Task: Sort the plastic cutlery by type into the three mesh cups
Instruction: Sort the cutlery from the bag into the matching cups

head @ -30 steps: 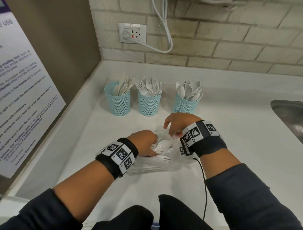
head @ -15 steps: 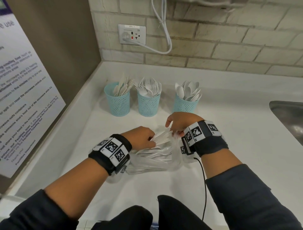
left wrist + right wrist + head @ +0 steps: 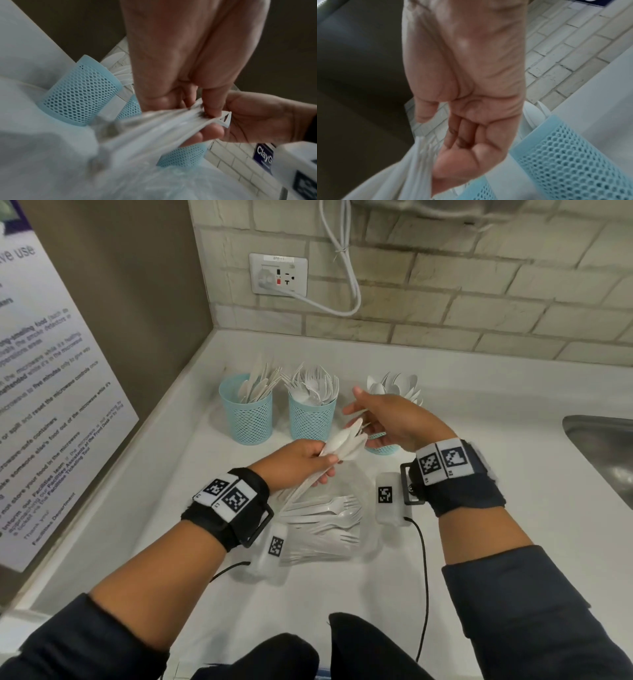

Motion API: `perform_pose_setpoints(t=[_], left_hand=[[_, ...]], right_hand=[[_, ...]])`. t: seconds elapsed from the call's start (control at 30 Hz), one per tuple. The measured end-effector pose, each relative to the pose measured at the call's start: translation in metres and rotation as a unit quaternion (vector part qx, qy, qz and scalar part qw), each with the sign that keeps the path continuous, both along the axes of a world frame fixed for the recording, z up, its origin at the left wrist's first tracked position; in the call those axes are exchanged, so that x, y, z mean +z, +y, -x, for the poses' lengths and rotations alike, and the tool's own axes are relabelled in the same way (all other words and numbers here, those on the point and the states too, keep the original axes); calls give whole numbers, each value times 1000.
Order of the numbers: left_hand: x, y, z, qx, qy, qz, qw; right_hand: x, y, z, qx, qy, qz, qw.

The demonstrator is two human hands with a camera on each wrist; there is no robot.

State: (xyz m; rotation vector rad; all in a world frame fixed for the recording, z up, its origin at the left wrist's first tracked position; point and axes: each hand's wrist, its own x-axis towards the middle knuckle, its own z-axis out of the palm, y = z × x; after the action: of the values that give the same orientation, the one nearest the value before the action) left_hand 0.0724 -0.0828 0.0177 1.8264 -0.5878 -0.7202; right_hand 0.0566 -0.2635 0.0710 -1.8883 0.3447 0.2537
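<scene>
My left hand [image 3: 320, 465] grips a bundle of white plastic spoons [image 3: 342, 445] by the handles, lifted above the counter; the same bundle [image 3: 154, 125] shows blurred in the left wrist view. My right hand [image 3: 371, 422] is open, its fingers [image 3: 462, 135] loosely spread and touching the spoons' bowl ends. Three blue mesh cups stand behind: the left cup [image 3: 246, 412] holds knives, the middle cup [image 3: 311, 417] forks, and the right cup [image 3: 382, 446], mostly hidden by my right hand, spoons [image 3: 394, 386]. A clear bag of mixed cutlery [image 3: 322, 525] lies below my hands.
The white counter [image 3: 479, 405] meets a brick wall behind and a brown side panel with a poster [image 3: 44, 392] at left. A steel sink [image 3: 603, 453] lies at the right edge. A wall outlet [image 3: 278, 273] with a white cable hangs above the cups.
My left hand has lifted a bundle of spoons out of the bag and raised it toward the cups. My right hand let go of the bag, rose and opened at the spoon ends.
</scene>
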Motion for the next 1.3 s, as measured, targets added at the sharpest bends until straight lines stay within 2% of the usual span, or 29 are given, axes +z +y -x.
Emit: perform_pose_setpoints(t=[0.13, 0.23, 0.43, 0.53, 0.6, 0.77, 1.07, 1.2, 1.3], left_hand=[[6, -3, -3, 54, 47, 55, 996], [5, -3, -4, 73, 94, 83, 989], [-4, 7, -1, 31, 230, 55, 971], [-8, 12, -1, 22, 270, 37, 962], [-10, 13, -1, 22, 278, 33, 960], [-15, 9, 0, 52, 302, 64, 950], [-18, 6, 6, 81, 311, 93, 942], [-23, 5, 6, 124, 291, 99, 944], [-25, 6, 6, 151, 285, 102, 941]], right_hand=[[3, 0, 2, 87, -6, 20, 996], [-6, 3, 1, 105, 3, 14, 994], [-28, 10, -1, 112, 66, -27, 991], [-36, 12, -1, 109, 85, -54, 989], [-37, 13, -1, 105, 78, -56, 990], [-38, 16, -4, 95, 33, 4, 995], [-43, 14, -6, 48, 10, -93, 994], [-44, 13, -8, -4, -13, -63, 998], [-42, 13, -9, -9, -15, -45, 999]])
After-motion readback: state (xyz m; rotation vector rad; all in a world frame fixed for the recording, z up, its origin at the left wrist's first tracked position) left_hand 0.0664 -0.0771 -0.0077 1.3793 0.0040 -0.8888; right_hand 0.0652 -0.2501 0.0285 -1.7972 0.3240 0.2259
